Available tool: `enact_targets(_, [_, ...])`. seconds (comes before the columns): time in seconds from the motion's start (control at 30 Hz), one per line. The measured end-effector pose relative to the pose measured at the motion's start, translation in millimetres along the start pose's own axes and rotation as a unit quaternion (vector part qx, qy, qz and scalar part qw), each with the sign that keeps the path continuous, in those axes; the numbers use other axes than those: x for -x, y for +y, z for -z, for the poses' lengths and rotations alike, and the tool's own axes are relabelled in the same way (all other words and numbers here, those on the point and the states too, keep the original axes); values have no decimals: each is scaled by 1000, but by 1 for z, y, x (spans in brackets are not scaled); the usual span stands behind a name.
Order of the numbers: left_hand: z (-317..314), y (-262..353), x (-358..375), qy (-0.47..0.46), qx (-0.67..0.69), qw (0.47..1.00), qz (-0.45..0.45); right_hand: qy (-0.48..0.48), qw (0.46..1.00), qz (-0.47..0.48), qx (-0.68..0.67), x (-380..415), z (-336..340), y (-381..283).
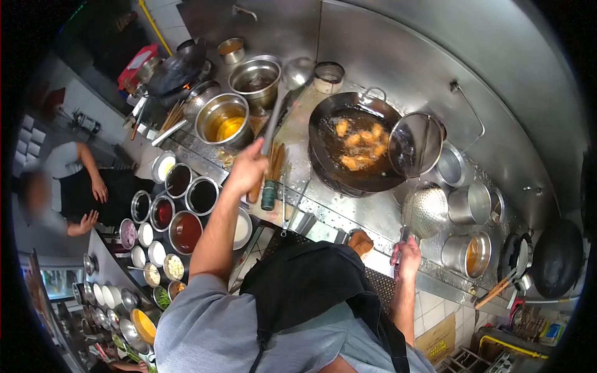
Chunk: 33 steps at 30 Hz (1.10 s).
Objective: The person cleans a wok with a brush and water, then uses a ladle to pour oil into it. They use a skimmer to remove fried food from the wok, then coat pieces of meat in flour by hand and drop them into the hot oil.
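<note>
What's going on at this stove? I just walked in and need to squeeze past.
A person in a grey shirt and black apron stands at a steel cooking range. The left hand grips a long ladle whose bowl hangs near a steel pot. The right hand holds the handle of a perforated skimmer. Battered pieces fry in oil in the wok. Another person stands at the far left.
</note>
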<state>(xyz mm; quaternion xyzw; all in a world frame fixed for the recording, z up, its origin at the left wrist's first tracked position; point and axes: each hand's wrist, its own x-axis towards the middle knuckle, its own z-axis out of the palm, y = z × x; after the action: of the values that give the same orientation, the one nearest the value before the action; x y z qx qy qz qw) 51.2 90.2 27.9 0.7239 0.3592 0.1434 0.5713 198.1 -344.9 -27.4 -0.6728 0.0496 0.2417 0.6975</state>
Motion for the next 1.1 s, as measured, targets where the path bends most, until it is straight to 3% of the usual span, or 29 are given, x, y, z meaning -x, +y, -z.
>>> enact_targets(0.13, [57,11,-70,70,-71,995,-13,15,1000,-1,0,4,-10,-8])
enact_targets(0.2, [86,8,-118,52,-126,991,7,22,1000,-9,13,6,-11,-9])
enact_targets(0.33, [106,16,-186,-23,-68,991,114,33,999,-3,0,9,-5,0])
enact_targets(0.4, [99,19,-196,17,28,988,151,13,1000,4,18,5,7,13])
enact_targets(0.47, [106,19,-218,-8,23,982,185,22,999,11,31,5,8,16])
enact_targets(0.5, [106,14,-231,-4,135,967,216,26,998,18,47,4,9,16])
enact_targets(0.57, [106,14,-232,-1,345,907,240,30,998,22,43,3,13,17])
enact_targets(0.6, [110,10,-232,3,343,908,239,36,998,25,40,3,14,18])
enact_targets(0.67, [116,-4,-235,-132,549,800,201,26,999,24,34,4,14,13])
enact_targets(0.73, [116,-11,-225,-156,586,776,176,23,999,33,33,4,15,11])
enact_targets(0.8, [113,-17,-213,-111,662,723,163,22,999,34,32,2,21,15])
enact_targets(0.83, [111,-13,-197,-168,662,718,136,21,998,38,41,1,22,16])
enact_targets(1.0, [107,0,-158,-160,661,724,115,15,995,50,88,1,29,11])
enact_targets(1.1, [102,17,-125,-151,614,769,91,25,989,67,130,-9,35,7])
